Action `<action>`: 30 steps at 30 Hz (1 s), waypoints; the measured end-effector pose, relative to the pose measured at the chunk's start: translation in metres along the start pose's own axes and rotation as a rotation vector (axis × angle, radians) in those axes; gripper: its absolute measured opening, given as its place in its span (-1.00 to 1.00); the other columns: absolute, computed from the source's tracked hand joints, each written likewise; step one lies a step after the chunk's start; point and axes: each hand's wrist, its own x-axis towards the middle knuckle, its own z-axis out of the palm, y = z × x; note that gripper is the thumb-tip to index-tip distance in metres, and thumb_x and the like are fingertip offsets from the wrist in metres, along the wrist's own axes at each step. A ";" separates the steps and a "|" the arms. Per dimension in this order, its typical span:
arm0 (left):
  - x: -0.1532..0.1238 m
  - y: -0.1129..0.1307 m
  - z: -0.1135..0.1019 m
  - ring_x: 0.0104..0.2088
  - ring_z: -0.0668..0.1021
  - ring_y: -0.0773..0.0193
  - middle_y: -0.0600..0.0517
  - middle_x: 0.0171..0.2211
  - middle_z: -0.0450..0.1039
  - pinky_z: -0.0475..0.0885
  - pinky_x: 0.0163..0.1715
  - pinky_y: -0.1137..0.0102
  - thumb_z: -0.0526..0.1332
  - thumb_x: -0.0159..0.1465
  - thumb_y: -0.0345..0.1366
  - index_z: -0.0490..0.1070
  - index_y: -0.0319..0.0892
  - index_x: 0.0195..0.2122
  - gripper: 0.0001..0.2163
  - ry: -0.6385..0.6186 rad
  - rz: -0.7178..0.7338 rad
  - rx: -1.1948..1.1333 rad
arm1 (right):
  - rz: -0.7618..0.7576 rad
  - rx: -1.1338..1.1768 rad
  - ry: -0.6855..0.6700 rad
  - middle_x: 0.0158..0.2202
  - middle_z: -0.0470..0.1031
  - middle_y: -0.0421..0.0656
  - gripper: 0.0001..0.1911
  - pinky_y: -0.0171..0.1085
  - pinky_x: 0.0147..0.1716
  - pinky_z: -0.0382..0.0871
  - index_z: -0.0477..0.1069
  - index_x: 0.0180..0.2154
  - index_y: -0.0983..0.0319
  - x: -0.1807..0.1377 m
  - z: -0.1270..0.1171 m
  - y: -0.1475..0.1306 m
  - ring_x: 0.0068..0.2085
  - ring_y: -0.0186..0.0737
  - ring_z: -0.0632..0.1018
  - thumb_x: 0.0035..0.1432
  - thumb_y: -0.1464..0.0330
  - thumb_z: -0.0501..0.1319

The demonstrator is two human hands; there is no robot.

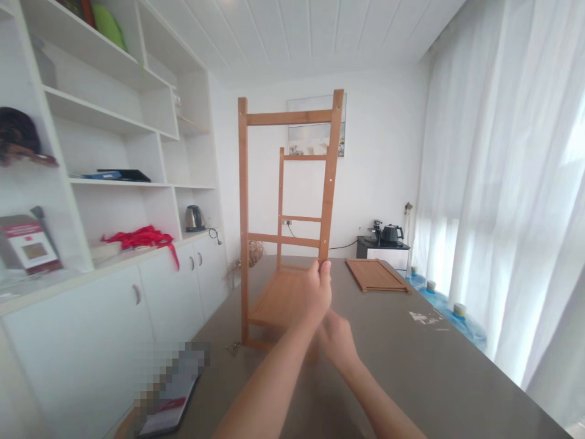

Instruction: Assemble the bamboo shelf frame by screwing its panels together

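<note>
A wooden shelf frame [244, 201] stands upright on the grey table [384, 366], with a slatted shelf panel [278, 299] low between its ends. My left hand [317, 289] is wrapped round its right front post, thumb up. Just below and to the right, my right hand [337, 335] is closed near the lower part of the same post. Its fingertips are hidden, and I cannot tell what is in them. A small pile of screws [233, 348] lies by the foot of the left post.
Another wooden panel [377, 275] lies flat at the table's far right. White scraps [426, 317] are near the right edge. A phone or tablet [169, 408], partly pixelated, rests at the front left. White shelving [109, 152] lines the left wall; blue water bottles [459, 320] stand beyond the right edge.
</note>
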 end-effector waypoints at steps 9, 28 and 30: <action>0.000 -0.001 0.002 -0.58 0.42 0.37 0.11 -0.53 0.37 0.30 -0.55 0.46 -0.09 0.43 0.10 0.30 -0.13 -0.30 -0.58 -0.042 -0.016 -0.054 | -0.050 -0.055 0.016 -0.50 0.46 -0.14 -0.72 -0.31 -0.47 0.11 0.31 -0.41 0.21 0.003 0.001 0.017 -0.51 -0.28 0.34 0.28 0.23 0.00; -0.061 -0.098 -0.153 -0.01 0.60 0.00 -0.18 -0.07 0.57 0.46 0.00 0.10 0.05 0.40 -0.01 0.43 -0.19 -0.02 -0.62 0.064 -0.019 0.400 | 0.061 -0.238 0.025 -0.42 0.42 -0.25 -0.63 -0.32 -0.38 0.40 0.41 -0.30 0.27 0.006 -0.033 0.067 -0.44 -0.38 0.44 0.39 0.10 0.15; -0.061 -0.105 -0.155 -0.14 0.65 0.05 -0.11 -0.22 0.63 0.50 -0.11 0.20 0.02 0.42 -0.01 0.46 -0.16 -0.15 -0.64 -0.002 -0.050 0.382 | 0.098 -0.250 0.003 -0.26 0.50 -0.18 -0.69 -0.26 -0.29 0.49 0.44 -0.15 0.28 0.008 -0.032 0.068 -0.33 -0.34 0.52 0.39 0.15 0.18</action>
